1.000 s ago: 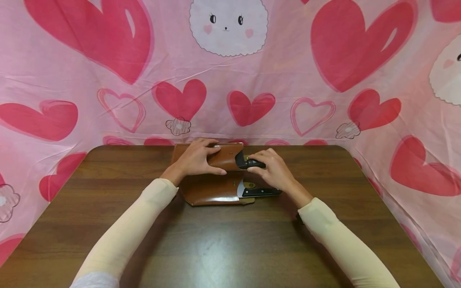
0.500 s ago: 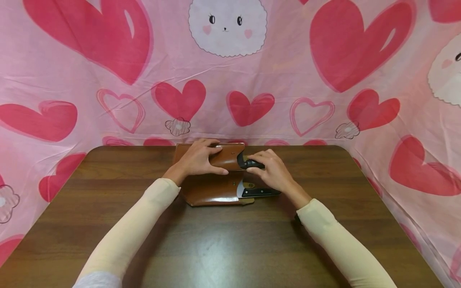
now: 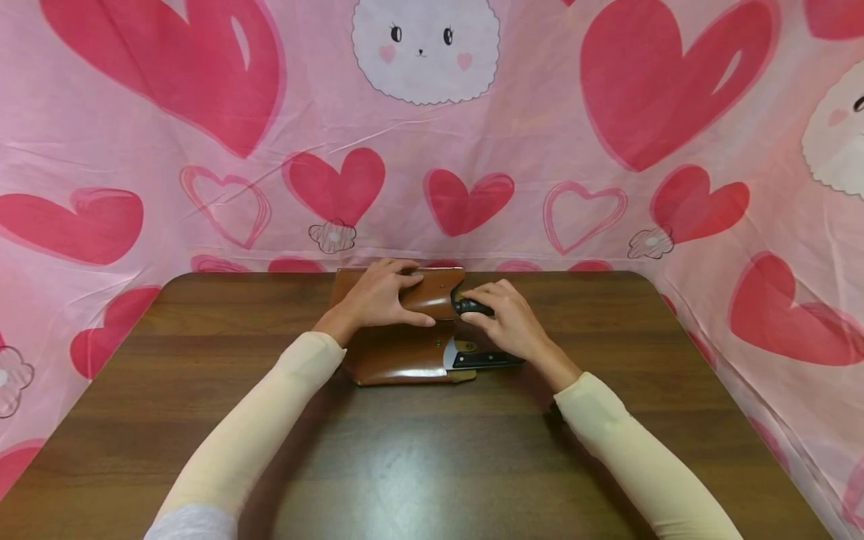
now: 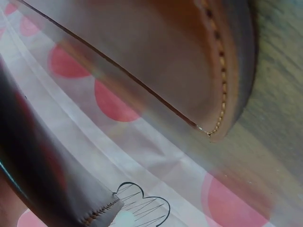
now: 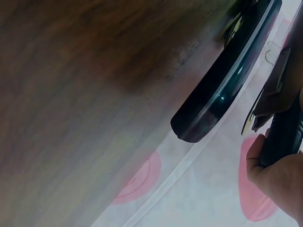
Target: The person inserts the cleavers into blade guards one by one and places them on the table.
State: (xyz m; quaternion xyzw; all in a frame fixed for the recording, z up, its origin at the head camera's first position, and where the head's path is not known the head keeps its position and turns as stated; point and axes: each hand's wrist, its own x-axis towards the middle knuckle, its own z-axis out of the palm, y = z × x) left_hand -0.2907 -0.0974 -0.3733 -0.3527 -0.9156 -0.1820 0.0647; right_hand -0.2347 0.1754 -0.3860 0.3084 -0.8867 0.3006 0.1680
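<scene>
My left hand (image 3: pixel 378 296) holds a brown leather knife sheath (image 3: pixel 439 291) near the table's far edge, fingers across its top and thumb along its near side. My right hand (image 3: pixel 509 322) grips the black handle (image 3: pixel 476 307) of a knife whose blade is hidden inside that sheath. In the right wrist view the thumb and finger wrap this knife handle (image 5: pixel 280 144). Nearer me lies a second brown sheath (image 3: pixel 394 356), with a cleaver's riveted black handle (image 3: pixel 482 361) sticking out to the right. Its stitched leather edge fills much of the left wrist view.
The wooden table (image 3: pixel 398 465) has rounded far corners and stretches toward me in front of the sheaths. A pink cloth (image 3: pixel 533 135) printed with hearts hangs right behind the table and along its sides.
My left hand and the upper sheath have slid slightly right, so less of the knife shows at the sheath's mouth. The right hand has stayed almost still; the near sheath has not moved.
</scene>
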